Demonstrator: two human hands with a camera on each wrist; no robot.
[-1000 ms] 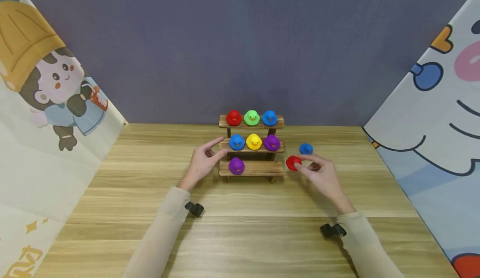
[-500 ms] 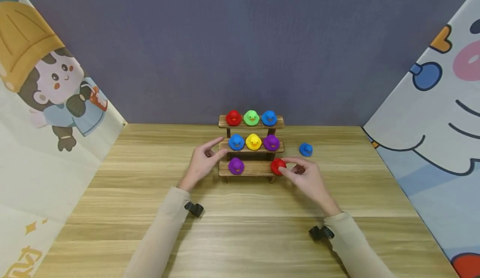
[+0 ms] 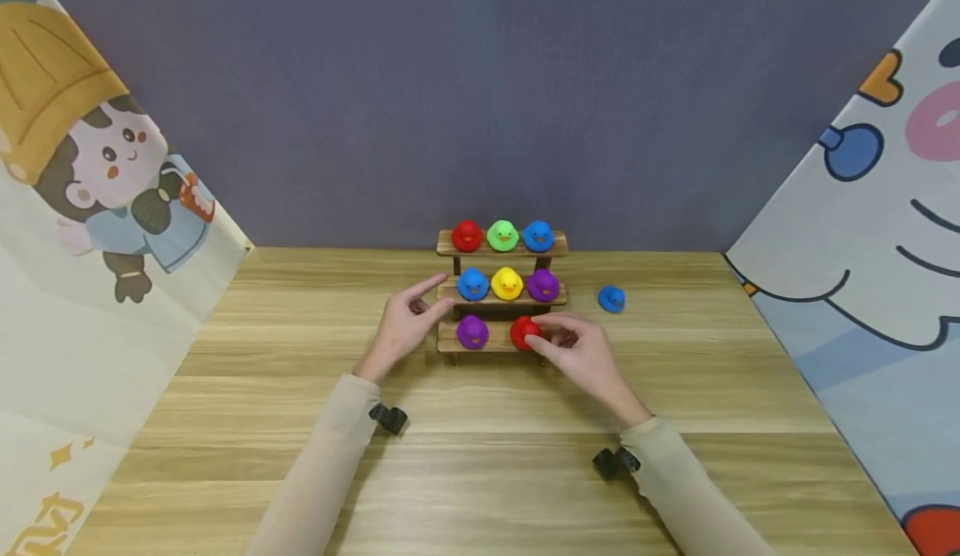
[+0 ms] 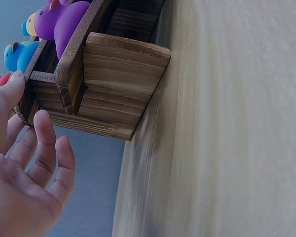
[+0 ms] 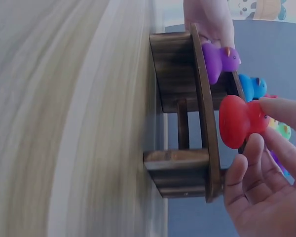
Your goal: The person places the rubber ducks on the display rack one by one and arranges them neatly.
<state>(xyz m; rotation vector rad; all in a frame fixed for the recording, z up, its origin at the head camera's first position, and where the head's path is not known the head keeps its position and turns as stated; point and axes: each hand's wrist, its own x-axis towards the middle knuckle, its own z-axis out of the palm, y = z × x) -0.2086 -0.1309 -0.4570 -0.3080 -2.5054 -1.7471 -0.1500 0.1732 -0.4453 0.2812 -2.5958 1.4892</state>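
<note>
Item: three-step wooden display rack, standing on a wood-grain table in front of a grey-blue back wall. All positions below are given relative to this rack.

Top step: red duck at the left end, green duck in the middle, blue duck at the right end.

Middle step: blue duck, yellow duck and purple duck, left to right.

Bottom step: purple duck sitting at the left end; a second red duck sitting at the middle of the step, just right of that purple duck. The right wrist view is showing its base against the step's top board.

Right hand: reaching in from the rack's right front, thumb and forefinger pinching the red duck on the bottom step, the other fingers loosely curled behind it.

Left hand: resting by the rack's left end, fingers relaxed and spread, holding nothing; the forefinger is pointing at the left end of the middle step. Whether it is touching the wood I cannot tell.

Loose item: one small blue duck standing on the table to the right of the rack, apart from it.

Surround: cartoon-printed panels are flanking the table, one to the rack's left and one to its right.
</note>
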